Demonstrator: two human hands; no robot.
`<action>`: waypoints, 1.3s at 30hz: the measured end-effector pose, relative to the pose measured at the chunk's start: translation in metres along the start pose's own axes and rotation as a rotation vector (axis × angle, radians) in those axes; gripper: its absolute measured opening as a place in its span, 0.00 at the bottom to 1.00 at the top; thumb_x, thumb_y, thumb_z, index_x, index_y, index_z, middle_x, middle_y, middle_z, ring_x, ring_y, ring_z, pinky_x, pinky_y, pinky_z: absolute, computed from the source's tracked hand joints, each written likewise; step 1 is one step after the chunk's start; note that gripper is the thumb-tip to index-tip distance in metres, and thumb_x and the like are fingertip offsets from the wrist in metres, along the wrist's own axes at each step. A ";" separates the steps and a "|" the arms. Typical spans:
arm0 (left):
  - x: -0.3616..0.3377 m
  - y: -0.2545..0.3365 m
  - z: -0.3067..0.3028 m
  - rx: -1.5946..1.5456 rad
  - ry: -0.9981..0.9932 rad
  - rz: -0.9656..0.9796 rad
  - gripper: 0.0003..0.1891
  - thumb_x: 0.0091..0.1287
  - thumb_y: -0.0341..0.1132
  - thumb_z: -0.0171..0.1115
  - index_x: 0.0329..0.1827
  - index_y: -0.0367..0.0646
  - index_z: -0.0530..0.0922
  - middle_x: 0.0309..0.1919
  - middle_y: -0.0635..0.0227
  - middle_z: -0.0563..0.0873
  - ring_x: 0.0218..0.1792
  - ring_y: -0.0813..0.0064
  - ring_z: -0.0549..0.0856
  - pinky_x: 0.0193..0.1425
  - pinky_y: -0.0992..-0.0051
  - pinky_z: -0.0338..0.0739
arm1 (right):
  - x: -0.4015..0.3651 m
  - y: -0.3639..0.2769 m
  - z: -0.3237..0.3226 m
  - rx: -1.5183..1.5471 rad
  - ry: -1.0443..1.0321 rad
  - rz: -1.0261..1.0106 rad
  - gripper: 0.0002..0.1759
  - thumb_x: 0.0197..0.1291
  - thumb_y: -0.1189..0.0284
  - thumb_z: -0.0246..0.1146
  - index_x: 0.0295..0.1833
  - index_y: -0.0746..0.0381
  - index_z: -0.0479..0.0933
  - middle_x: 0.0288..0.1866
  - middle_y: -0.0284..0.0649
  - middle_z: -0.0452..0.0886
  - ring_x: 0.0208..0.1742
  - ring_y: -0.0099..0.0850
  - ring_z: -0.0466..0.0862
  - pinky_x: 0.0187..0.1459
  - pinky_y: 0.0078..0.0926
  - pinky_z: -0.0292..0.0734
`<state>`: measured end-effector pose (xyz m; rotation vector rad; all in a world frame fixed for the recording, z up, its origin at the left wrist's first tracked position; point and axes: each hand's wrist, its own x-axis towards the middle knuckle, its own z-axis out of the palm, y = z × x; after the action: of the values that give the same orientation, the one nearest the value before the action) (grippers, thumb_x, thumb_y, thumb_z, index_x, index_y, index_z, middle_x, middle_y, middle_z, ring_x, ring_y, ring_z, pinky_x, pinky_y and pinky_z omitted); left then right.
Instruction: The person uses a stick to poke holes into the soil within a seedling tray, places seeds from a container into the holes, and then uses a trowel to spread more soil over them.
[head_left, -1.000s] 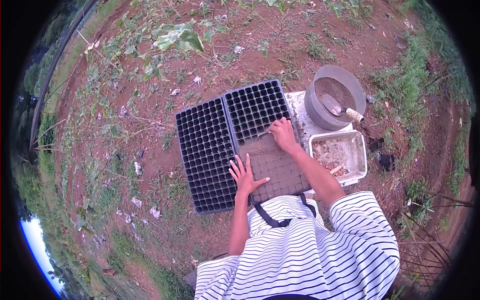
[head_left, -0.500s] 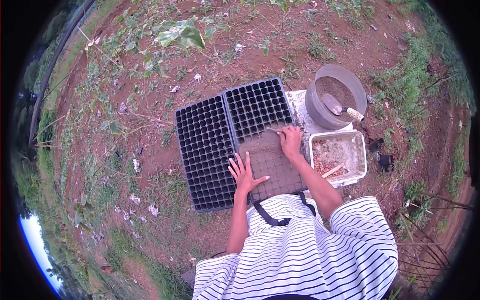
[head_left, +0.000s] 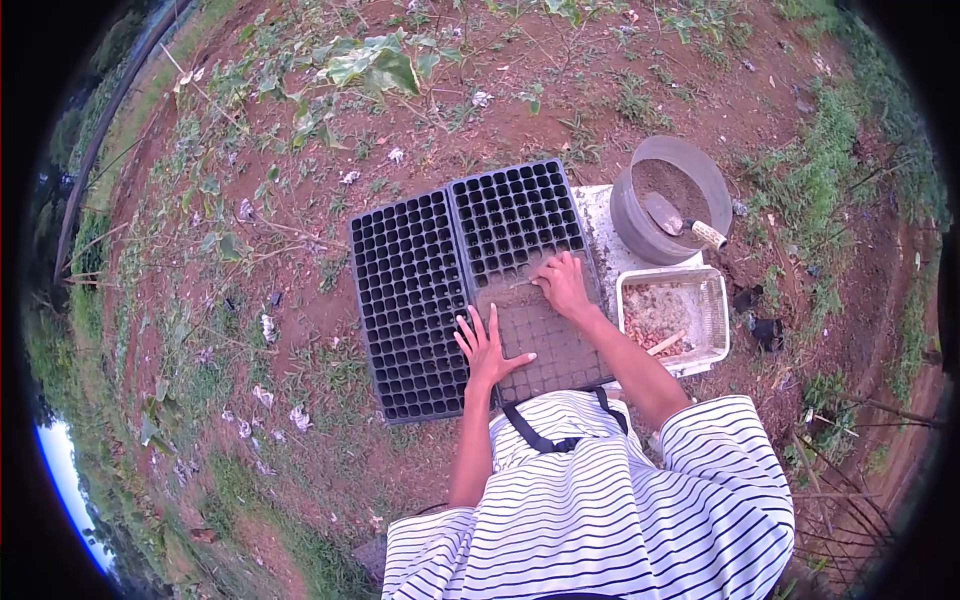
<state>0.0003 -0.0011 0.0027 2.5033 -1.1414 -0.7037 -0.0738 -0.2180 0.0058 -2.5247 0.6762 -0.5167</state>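
- My left hand (head_left: 487, 357) is spread flat and relaxed, fingers apart, resting over the left edge of a black plastic seedling tray with square cells (head_left: 513, 205).
- That tray lies in front of me; loose brown soil (head_left: 550, 350) covers its near part, while the far cells are dark and hollow.
- My right hand (head_left: 564, 283) is bent at the fingers, low over the soil's far edge (I cannot tell whether I grasp anything).
- A second black plastic cell tray (head_left: 410, 300) sits just beside it on the left.
- On my right, a grey round-walled container (head_left: 645, 235) holds soil and a metal trowel with a pale handle (head_left: 664, 214).
- Nearer me, a white rectangular plastic basket (head_left: 714, 318) holds small reddish bits (head_left: 645, 318) and a pale flat stick (head_left: 668, 342).
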 end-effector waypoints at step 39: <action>0.000 -0.001 0.003 -0.033 0.049 -0.004 0.74 0.36 0.75 0.72 0.82 0.49 0.38 0.79 0.42 0.31 0.77 0.36 0.29 0.74 0.34 0.25 | 0.044 -0.008 0.010 -0.162 -0.348 -0.018 0.06 0.56 0.73 0.61 0.36 0.65 0.77 0.30 0.53 0.84 0.38 0.49 0.85 0.42 0.47 0.81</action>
<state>-0.0006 -0.0010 0.0002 2.4823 -1.1000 -0.6535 -0.0311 -0.2320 0.0124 -2.6781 0.5825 -0.0219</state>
